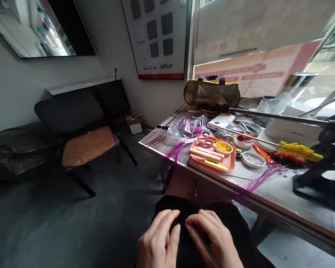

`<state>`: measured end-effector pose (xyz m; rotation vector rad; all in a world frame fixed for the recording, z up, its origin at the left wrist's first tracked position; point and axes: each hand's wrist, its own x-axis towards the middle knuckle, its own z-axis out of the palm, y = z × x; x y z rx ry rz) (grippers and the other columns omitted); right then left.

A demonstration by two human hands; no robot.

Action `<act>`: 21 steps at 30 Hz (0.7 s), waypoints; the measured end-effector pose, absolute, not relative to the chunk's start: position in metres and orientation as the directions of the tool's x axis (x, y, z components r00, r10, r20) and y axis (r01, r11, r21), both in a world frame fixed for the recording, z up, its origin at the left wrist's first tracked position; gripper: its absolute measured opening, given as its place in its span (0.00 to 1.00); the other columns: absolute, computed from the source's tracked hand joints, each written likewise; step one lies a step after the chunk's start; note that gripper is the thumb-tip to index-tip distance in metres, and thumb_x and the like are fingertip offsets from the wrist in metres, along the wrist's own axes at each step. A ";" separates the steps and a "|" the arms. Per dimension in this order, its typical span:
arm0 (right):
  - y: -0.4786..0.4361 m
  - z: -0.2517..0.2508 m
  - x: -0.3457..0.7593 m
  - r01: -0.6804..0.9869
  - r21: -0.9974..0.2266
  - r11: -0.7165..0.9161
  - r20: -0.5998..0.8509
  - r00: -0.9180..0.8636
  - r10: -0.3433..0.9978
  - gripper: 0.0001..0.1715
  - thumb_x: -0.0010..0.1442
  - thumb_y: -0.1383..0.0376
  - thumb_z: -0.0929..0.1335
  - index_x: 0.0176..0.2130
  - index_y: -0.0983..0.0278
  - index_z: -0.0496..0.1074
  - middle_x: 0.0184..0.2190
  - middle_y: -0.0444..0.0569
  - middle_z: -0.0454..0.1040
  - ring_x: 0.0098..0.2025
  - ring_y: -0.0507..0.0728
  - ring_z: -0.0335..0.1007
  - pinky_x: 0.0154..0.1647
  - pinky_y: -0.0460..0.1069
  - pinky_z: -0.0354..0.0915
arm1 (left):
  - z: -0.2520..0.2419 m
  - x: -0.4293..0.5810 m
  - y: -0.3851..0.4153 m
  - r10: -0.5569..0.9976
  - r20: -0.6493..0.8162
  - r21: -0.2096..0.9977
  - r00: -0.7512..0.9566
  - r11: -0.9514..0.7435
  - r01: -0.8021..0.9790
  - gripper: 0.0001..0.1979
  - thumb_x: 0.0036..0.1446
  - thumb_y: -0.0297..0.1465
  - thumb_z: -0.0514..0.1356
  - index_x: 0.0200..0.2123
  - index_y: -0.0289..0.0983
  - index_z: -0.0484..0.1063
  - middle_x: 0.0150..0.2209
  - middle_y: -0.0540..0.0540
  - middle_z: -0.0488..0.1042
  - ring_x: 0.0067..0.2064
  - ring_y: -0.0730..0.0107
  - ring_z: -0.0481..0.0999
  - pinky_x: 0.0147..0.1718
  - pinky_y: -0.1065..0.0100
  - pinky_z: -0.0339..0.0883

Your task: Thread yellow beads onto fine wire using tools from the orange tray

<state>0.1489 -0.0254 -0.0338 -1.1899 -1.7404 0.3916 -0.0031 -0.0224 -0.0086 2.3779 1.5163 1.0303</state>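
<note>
Above my dark-clothed lap, my left hand (pixel 160 240) and my right hand (pixel 213 238) face each other with a small gap between the fingertips. The fingers of both are curled in, tips close to the thumbs. A very faint thin line seems to run between them, too fine to name. Ahead on the table, nearest to the hands, lies an orange tray (pixel 231 162) with a small bowl of yellow and orange bits (pixel 223 147), scissors (pixel 202 140) across its edge, and a pale wooden stick (pixel 205 154) among several pen-like sticks.
Purple strands (pixel 265 178) hang over the table edge (pixel 284 212), others (pixel 175 150) by a clear bag. A bowl of grey bits (pixel 253 160), a yellow bundle (pixel 296 150) on a rod and a black stand (pixel 321 178) are at right. A chair (pixel 88 147) stands left.
</note>
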 end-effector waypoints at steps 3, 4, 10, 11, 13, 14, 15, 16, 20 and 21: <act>-0.026 -0.036 0.150 0.507 -0.711 0.487 0.522 -0.085 0.849 0.07 0.62 0.66 0.61 0.33 0.60 0.67 0.23 0.44 0.69 0.25 0.53 0.64 0.27 0.47 0.63 | -0.011 0.003 -0.025 0.879 0.392 0.583 0.273 -0.467 0.665 0.08 0.59 0.27 0.51 0.36 0.40 0.70 0.30 0.48 0.75 0.29 0.72 0.76 0.27 0.76 0.68; -0.026 -0.037 0.151 0.498 -0.719 0.484 0.516 -0.083 0.853 0.06 0.62 0.65 0.61 0.35 0.60 0.67 0.23 0.44 0.69 0.26 0.53 0.64 0.27 0.47 0.64 | -0.012 0.004 -0.025 0.882 0.395 0.598 0.258 -0.460 0.657 0.08 0.59 0.27 0.51 0.33 0.40 0.69 0.27 0.50 0.74 0.27 0.73 0.74 0.26 0.76 0.67; -0.025 -0.033 0.159 0.531 -0.680 0.505 0.527 -0.125 0.841 0.07 0.62 0.66 0.61 0.32 0.61 0.65 0.23 0.44 0.67 0.25 0.52 0.65 0.26 0.45 0.64 | -0.014 0.009 -0.025 0.853 0.488 0.543 0.186 -0.464 0.700 0.11 0.60 0.28 0.50 0.26 0.39 0.67 0.27 0.49 0.68 0.30 0.70 0.70 0.31 0.70 0.63; -0.025 -0.032 0.159 0.538 -0.670 0.511 0.529 -0.137 0.837 0.09 0.62 0.66 0.61 0.30 0.61 0.65 0.22 0.43 0.66 0.25 0.52 0.64 0.26 0.46 0.64 | -0.014 0.009 -0.025 0.844 0.500 0.527 0.196 -0.476 0.704 0.11 0.60 0.28 0.49 0.26 0.38 0.66 0.27 0.49 0.68 0.31 0.70 0.70 0.32 0.69 0.62; -0.025 -0.030 0.159 0.539 -0.656 0.528 0.550 -0.137 0.824 0.09 0.63 0.66 0.60 0.31 0.61 0.65 0.22 0.43 0.66 0.25 0.53 0.64 0.27 0.47 0.64 | -0.014 0.010 -0.025 0.828 0.516 0.494 0.221 -0.498 0.712 0.11 0.60 0.28 0.49 0.26 0.38 0.65 0.27 0.49 0.68 0.31 0.69 0.69 0.34 0.67 0.60; -0.025 -0.030 0.160 0.537 -0.650 0.538 0.563 -0.136 0.815 0.08 0.63 0.66 0.60 0.32 0.61 0.65 0.22 0.44 0.67 0.25 0.53 0.65 0.27 0.47 0.64 | -0.015 0.010 -0.026 0.821 0.522 0.477 0.231 -0.506 0.719 0.12 0.60 0.27 0.48 0.26 0.38 0.65 0.27 0.49 0.68 0.31 0.70 0.69 0.35 0.66 0.59; -0.026 -0.030 0.162 0.534 -0.642 0.550 0.571 -0.145 0.808 0.06 0.62 0.66 0.61 0.34 0.61 0.66 0.23 0.44 0.67 0.26 0.53 0.66 0.28 0.47 0.65 | -0.015 0.010 -0.026 0.816 0.526 0.460 0.239 -0.510 0.727 0.12 0.61 0.27 0.47 0.26 0.38 0.65 0.27 0.50 0.68 0.30 0.70 0.69 0.36 0.66 0.58; -0.026 -0.031 0.164 0.535 -0.634 0.558 0.578 -0.151 0.802 0.05 0.62 0.66 0.61 0.36 0.61 0.66 0.24 0.45 0.68 0.27 0.54 0.66 0.28 0.47 0.65 | -0.014 0.011 -0.027 0.813 0.527 0.443 0.247 -0.511 0.737 0.13 0.61 0.27 0.46 0.26 0.38 0.64 0.26 0.50 0.68 0.30 0.70 0.69 0.37 0.65 0.57; -0.028 -0.033 0.169 0.566 -0.610 0.555 0.550 -0.203 0.810 0.05 0.60 0.69 0.63 0.32 0.61 0.65 0.23 0.44 0.67 0.27 0.53 0.65 0.28 0.47 0.65 | -0.013 0.010 -0.028 0.804 0.501 0.357 0.321 -0.530 0.769 0.15 0.62 0.28 0.45 0.25 0.38 0.64 0.23 0.52 0.68 0.27 0.72 0.69 0.35 0.66 0.57; -0.028 -0.033 0.169 0.570 -0.605 0.556 0.555 -0.200 0.808 0.06 0.60 0.70 0.63 0.30 0.61 0.65 0.22 0.43 0.67 0.26 0.53 0.65 0.28 0.47 0.65 | -0.013 0.010 -0.028 0.797 0.493 0.334 0.349 -0.544 0.770 0.15 0.62 0.28 0.46 0.25 0.38 0.64 0.22 0.52 0.69 0.26 0.72 0.69 0.35 0.67 0.57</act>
